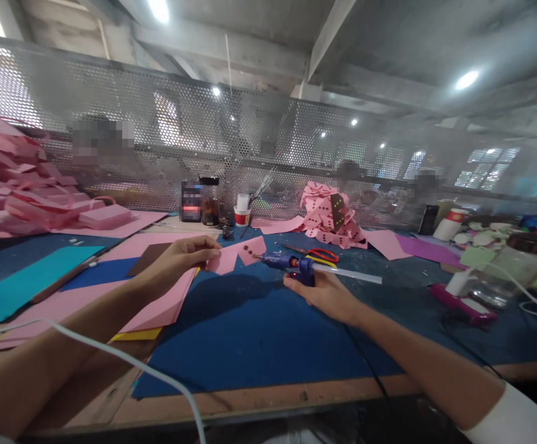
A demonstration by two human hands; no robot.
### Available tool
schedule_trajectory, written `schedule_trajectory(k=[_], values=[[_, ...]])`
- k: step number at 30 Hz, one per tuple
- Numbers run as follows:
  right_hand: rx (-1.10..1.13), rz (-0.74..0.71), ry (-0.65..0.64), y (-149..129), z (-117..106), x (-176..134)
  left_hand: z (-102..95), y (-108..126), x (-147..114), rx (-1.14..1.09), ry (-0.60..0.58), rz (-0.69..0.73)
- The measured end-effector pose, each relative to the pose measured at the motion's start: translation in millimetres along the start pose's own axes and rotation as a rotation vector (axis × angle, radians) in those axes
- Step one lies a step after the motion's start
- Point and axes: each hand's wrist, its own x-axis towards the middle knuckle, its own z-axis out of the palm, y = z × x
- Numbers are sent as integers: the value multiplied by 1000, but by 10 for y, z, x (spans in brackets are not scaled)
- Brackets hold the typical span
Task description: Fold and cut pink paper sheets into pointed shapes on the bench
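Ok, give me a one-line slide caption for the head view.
The left hand holds a pink cutout close to a blue glue gun gripped in the right hand, above a blue sheet.

glue gun (280, 261) in right hand (331, 297), right of paper strip (224, 259) in left hand (189, 254); scissors (324, 254) behind gun, cup (242, 217) behind strip.

2 forearms (402, 354) reach fwd (bare); L hand (187, 254) w/ fingers (203, 243) pinched, R hand (326, 298) curled in a grip.
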Motion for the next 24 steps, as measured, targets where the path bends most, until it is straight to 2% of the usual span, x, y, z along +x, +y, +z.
schedule_trajectory(k=[10,18,24], values=[[12,-20,6,-10,-7,-9,11,12,-3,-13,18,-8],[101,110,38,-9,-3,-12,4,-15,8,-3,34,-7],[132,119,55,6,1,6,19,3,7,14,46,-9]])
